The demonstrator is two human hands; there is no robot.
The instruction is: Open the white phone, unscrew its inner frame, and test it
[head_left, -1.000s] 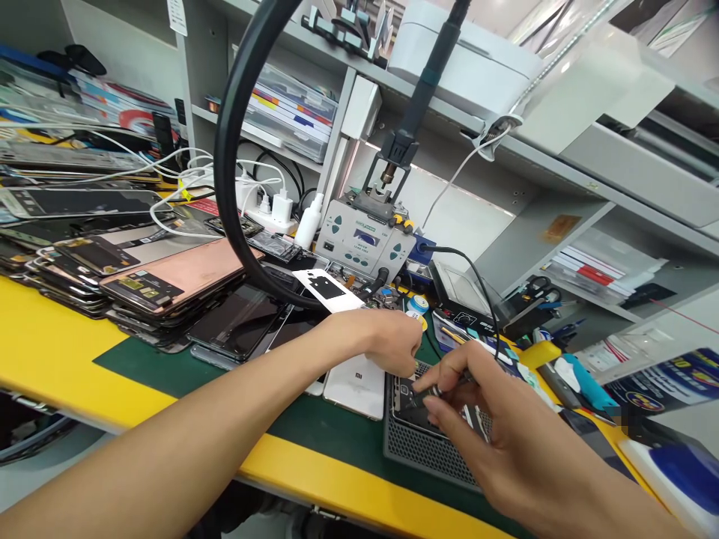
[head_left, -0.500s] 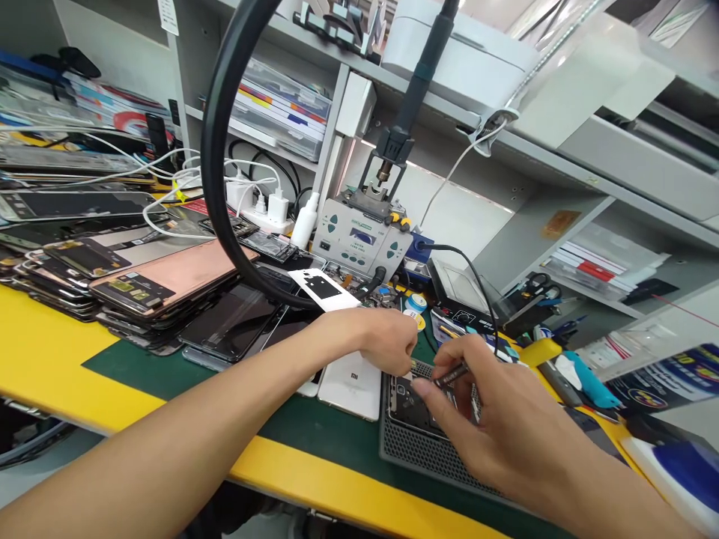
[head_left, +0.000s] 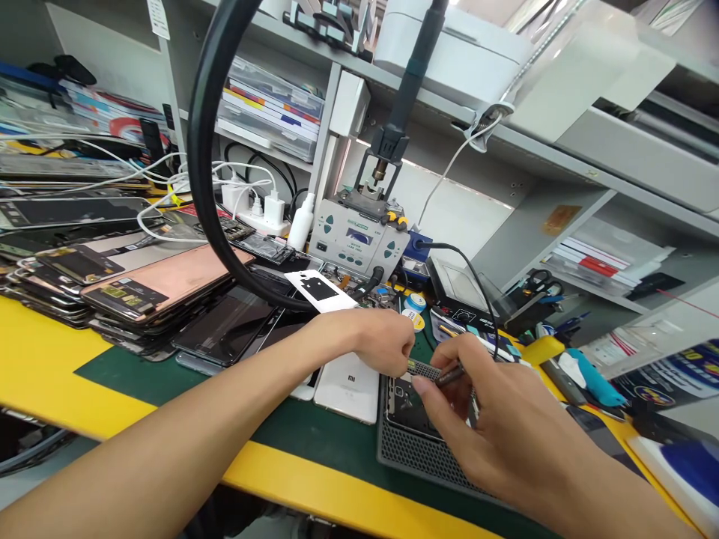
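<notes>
Head | your right hand [head_left: 494, 419] pinches a tool [head_left: 451, 373] over the phone [head_left: 409, 408] | left hand [head_left: 386, 341] curled, hold unclear | apparently tool work; next needs steadiness

R hand [head_left: 494, 412] w/ dark tool [head_left: 451, 375] – opened phone [head_left: 412, 412] below, L hand [head_left: 387, 342] (curled) nearby, white phone [head_left: 348, 391] alongside

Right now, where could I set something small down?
Bare: the green mat strip between the white phone and yellow table edge; also yellow tabletop before the stacked phones. Crowded: beyond the left hand, toward the gray machine.
</notes>
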